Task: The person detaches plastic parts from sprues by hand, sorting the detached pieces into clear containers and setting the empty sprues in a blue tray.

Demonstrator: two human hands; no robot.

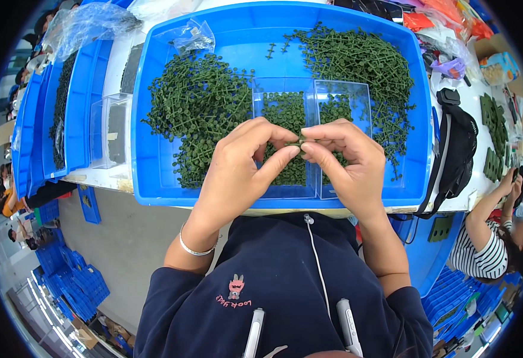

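Observation:
My left hand [243, 164] and my right hand [345, 161] meet fingertip to fingertip over a large blue tray [154, 173]. Between the fingertips they pinch a small dark green plastic piece [301, 143]. Under the hands stand two clear plastic boxes [285, 98] holding green pieces. Heaps of green plastic sprigs lie left [198, 101] and right [363, 62] in the tray. A silver bangle [193, 249] circles my left wrist.
A clear bag [194, 37] lies at the tray's far left corner. More blue trays [79, 107] and a clear box [109, 131] stand to the left. A black bag [458, 149] lies to the right, beside another person in a striped top [482, 250]. Blue crates [73, 277] stack on the floor.

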